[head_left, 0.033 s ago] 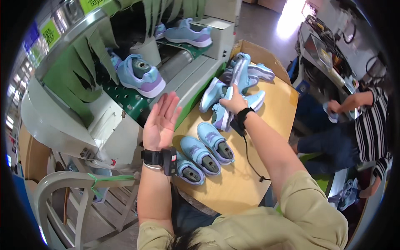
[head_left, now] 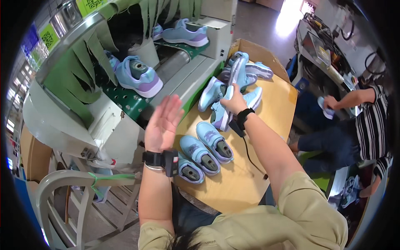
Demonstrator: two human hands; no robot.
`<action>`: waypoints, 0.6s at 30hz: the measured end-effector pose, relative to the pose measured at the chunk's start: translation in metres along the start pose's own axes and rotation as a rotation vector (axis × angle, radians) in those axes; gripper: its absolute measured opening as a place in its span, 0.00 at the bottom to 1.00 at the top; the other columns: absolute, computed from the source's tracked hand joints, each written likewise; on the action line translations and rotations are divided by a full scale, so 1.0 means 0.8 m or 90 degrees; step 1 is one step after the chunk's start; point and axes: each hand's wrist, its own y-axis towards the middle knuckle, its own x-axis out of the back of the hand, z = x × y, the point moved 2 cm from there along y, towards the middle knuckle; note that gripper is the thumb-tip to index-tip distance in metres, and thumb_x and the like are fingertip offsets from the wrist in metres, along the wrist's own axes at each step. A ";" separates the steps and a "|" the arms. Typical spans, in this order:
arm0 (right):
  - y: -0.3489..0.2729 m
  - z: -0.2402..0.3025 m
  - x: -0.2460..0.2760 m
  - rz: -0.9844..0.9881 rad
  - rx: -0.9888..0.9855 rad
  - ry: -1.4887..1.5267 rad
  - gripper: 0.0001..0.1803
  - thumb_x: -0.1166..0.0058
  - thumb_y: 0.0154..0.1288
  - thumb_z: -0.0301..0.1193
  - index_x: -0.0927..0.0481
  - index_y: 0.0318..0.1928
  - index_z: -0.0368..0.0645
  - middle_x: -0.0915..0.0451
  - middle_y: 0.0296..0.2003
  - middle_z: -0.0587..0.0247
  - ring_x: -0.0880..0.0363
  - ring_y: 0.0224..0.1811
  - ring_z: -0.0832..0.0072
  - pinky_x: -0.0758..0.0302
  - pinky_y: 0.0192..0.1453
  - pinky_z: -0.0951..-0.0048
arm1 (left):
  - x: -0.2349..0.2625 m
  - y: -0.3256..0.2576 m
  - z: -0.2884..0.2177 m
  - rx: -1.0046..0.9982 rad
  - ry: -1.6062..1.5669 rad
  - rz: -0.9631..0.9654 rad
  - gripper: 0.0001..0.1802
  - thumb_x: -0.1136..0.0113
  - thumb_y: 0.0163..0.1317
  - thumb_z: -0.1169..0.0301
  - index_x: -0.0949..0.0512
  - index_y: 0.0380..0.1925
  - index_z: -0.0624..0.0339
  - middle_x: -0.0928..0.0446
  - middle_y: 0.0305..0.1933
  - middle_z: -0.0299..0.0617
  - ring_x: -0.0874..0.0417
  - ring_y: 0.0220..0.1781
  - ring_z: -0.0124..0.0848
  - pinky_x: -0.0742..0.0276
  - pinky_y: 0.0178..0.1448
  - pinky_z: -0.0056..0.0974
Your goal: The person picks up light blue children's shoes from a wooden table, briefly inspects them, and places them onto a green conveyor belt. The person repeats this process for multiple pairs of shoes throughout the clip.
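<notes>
Workshop desk [head_left: 276,109] beside a green belt [head_left: 130,109] | left hand [head_left: 161,125] near the belt, empty, fingers wide | right hand [head_left: 236,103], fingers seemingly holding a blue shoe [head_left: 236,74] in a heap | progress, judging: three shoes [head_left: 195,148] lined up, other shoes [head_left: 143,83] on the belt; heap not yet arranged

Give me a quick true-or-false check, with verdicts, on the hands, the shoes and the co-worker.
1. The left hand is open. True.
2. The right hand is empty. False: the right hand grips a light blue shoe.
3. A row of three shoes stands on the table. True.
4. The co-worker's top is plain. False: it is striped.
5. A shoe rests on the green perforated surface. True.
</notes>
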 end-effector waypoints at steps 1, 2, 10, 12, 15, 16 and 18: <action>-0.006 -0.007 0.016 -0.070 0.039 0.100 0.52 0.35 0.50 0.37 0.50 0.73 0.42 0.29 0.60 0.36 0.30 0.64 0.44 0.36 0.70 0.55 | -0.008 -0.006 0.015 0.049 0.049 0.007 0.25 0.56 0.76 0.63 0.37 0.68 0.65 0.35 0.71 0.54 0.32 0.72 0.44 0.33 0.72 0.47; -0.014 -0.017 0.035 -0.142 0.079 0.199 0.50 0.35 0.49 0.33 0.47 0.71 0.43 0.28 0.58 0.38 0.29 0.63 0.46 0.34 0.69 0.57 | -0.017 -0.013 0.032 0.098 0.098 0.017 0.26 0.56 0.76 0.63 0.37 0.69 0.64 0.36 0.73 0.54 0.33 0.73 0.44 0.33 0.73 0.47; -0.274 0.056 0.166 0.047 0.402 0.272 0.39 0.43 0.62 0.20 0.43 0.72 0.43 0.31 0.64 0.53 0.34 0.70 0.63 0.39 0.72 0.63 | -0.107 -0.095 0.121 -0.067 0.878 0.183 0.62 0.22 0.49 0.65 0.55 0.76 0.63 0.47 0.77 0.55 0.45 0.78 0.41 0.47 0.77 0.42; -0.304 0.044 0.175 0.152 0.418 0.437 0.36 0.40 0.65 0.26 0.40 0.71 0.43 0.33 0.67 0.57 0.34 0.70 0.65 0.39 0.73 0.63 | -0.148 -0.115 0.139 0.144 0.747 0.330 0.57 0.25 0.51 0.68 0.51 0.75 0.64 0.40 0.74 0.55 0.38 0.75 0.39 0.42 0.76 0.41; -0.270 -0.044 0.210 0.086 0.304 0.295 0.29 0.40 0.68 0.37 0.30 0.66 0.40 0.29 0.66 0.57 0.31 0.68 0.66 0.36 0.71 0.64 | -0.127 -0.170 0.181 0.237 0.669 0.211 0.45 0.31 0.58 0.70 0.43 0.71 0.69 0.30 0.66 0.50 0.28 0.67 0.35 0.34 0.70 0.38; -0.258 -0.075 0.221 0.026 0.176 0.302 0.30 0.37 0.65 0.36 0.29 0.64 0.40 0.28 0.64 0.54 0.30 0.67 0.63 0.35 0.70 0.66 | -0.119 -0.185 0.188 0.275 0.633 0.196 0.42 0.32 0.60 0.70 0.42 0.71 0.70 0.29 0.64 0.49 0.27 0.65 0.34 0.33 0.68 0.38; -0.252 -0.137 0.227 0.023 0.173 0.107 0.33 0.36 0.60 0.31 0.32 0.66 0.40 0.26 0.61 0.49 0.27 0.64 0.61 0.34 0.68 0.66 | -0.104 -0.208 0.196 0.381 0.591 0.114 0.42 0.34 0.62 0.71 0.44 0.71 0.71 0.29 0.64 0.47 0.27 0.63 0.31 0.31 0.67 0.37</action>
